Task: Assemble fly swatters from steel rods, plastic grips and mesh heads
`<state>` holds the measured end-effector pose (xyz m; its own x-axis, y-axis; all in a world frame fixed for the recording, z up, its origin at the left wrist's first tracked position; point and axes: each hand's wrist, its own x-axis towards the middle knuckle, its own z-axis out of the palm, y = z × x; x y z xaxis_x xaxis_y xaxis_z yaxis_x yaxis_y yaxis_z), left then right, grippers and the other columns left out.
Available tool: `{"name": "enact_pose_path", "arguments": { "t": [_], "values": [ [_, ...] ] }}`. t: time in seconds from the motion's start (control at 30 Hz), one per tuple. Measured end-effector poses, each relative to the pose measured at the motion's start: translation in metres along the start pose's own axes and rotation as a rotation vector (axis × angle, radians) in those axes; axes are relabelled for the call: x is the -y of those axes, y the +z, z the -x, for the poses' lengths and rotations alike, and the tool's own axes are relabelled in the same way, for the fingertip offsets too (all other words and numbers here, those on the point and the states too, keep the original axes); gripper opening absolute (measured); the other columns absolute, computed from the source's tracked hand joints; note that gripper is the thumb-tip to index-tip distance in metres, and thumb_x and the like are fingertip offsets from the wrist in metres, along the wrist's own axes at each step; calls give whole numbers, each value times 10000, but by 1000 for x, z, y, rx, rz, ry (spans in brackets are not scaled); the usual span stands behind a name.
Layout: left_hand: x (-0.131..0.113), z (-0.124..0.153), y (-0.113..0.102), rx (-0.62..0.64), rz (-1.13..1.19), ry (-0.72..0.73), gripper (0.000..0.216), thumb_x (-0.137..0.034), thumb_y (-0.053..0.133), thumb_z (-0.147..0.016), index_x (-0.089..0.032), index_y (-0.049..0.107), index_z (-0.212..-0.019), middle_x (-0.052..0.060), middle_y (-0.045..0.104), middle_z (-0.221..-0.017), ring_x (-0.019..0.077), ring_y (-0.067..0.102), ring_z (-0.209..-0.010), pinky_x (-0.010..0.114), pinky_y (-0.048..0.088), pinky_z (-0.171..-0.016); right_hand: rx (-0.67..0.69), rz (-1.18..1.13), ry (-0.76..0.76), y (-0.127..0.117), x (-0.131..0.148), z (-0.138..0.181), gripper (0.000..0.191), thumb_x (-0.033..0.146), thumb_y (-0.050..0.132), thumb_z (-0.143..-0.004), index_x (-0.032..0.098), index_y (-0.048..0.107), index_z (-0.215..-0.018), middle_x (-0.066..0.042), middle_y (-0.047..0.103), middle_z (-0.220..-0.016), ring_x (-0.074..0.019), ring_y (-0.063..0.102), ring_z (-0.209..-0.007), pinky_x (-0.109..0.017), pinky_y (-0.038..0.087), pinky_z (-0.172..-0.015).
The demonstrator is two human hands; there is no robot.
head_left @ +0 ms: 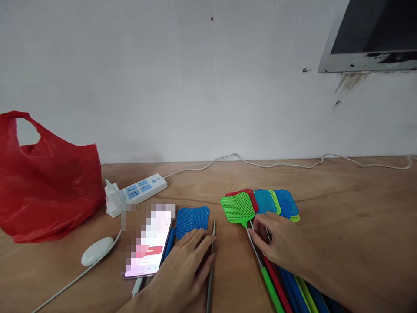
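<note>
My left hand (186, 265) lies flat on the wooden table, fingers stretched over a thin metal rod (211, 269) and just below a blue swatter head (192, 220). My right hand (280, 243) rests on a fanned bunch of fly swatters (260, 204). Its fingertips pinch at the metal stems just under the green swatter head (237, 208). Red, blue and yellow-green heads spread behind the green one. Their coloured handles (283, 291) run toward me beneath my right forearm.
A phone (150, 252) with a lit screen lies left of my left hand. Behind it sits a white power strip (137, 191) whose cable (276, 163) trails along the wall. A red plastic bag (45, 182) stands at far left, a white oval device (97, 251) beside it.
</note>
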<state>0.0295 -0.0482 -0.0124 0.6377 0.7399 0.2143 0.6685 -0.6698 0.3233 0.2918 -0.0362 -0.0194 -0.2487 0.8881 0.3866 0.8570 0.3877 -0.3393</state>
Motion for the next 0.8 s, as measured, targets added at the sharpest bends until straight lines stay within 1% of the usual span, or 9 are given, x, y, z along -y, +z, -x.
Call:
{"name": "enact_pose_path", "arguments": {
  "t": [0.07,0.17,0.27,0.37,0.5,0.6,0.7,0.8],
  "values": [
    [0,0,0,4,6,8,228,-132,416,-987,-226,563,-1135,65,611,-1102,250,602,-992,408,517,-864,37,48,-1,-1,2,0,252,276,561,-875,227,454,-653,-2,586,-642,-184,555,-641,-306,314,-591],
    [-1,1,0,28,4,4,235,-125,412,-989,-221,576,-1128,70,611,-1104,264,594,-1009,444,507,-884,78,68,16,-3,6,0,289,282,601,-837,226,431,-611,0,580,-615,-181,555,-631,-302,308,-585],
    [-1,1,0,53,2,-9,233,-125,413,-991,-215,577,-1129,75,613,-1096,275,588,-1011,479,493,-893,114,50,32,-5,9,0,303,302,629,-813,225,435,-594,6,562,-582,-176,543,-607,-294,302,-571],
    [-1,1,-1,66,-11,-18,250,-104,400,-981,-209,575,-1125,80,614,-1093,281,582,-1021,494,479,-907,128,36,31,-6,9,0,276,298,630,-815,225,452,-618,11,558,-582,-171,537,-595,-287,301,-567],
    [0,0,-2,76,-22,-20,299,-59,388,-945,-204,569,-1133,86,615,-1104,284,576,-1029,497,467,-918,93,48,2,-3,6,0,289,293,539,-900,227,435,-639,8,565,-599,-164,540,-590,-286,301,-570],
    [0,0,-1,72,-26,-18,302,-61,384,-946,-205,569,-1136,87,611,-1107,283,575,-1022,494,469,-911,70,117,6,1,2,2,307,316,470,-955,228,448,-661,-4,594,-633,-175,563,-599,-297,297,-567],
    [0,0,0,54,-33,-9,299,-71,376,-955,-210,568,-1138,90,600,-1129,282,575,-1023,491,473,-910,32,244,-1,1,1,3,251,276,438,-963,227,509,-727,-25,646,-679,-209,617,-647,-315,325,-590],
    [-1,1,0,41,-35,-5,277,-83,382,-959,-210,575,-1111,87,601,-1100,275,581,-1001,464,487,-885,-35,442,7,-8,2,3,161,197,441,-921,206,583,-846,-74,699,-754,-271,666,-736,-346,361,-627]
  ]
}}
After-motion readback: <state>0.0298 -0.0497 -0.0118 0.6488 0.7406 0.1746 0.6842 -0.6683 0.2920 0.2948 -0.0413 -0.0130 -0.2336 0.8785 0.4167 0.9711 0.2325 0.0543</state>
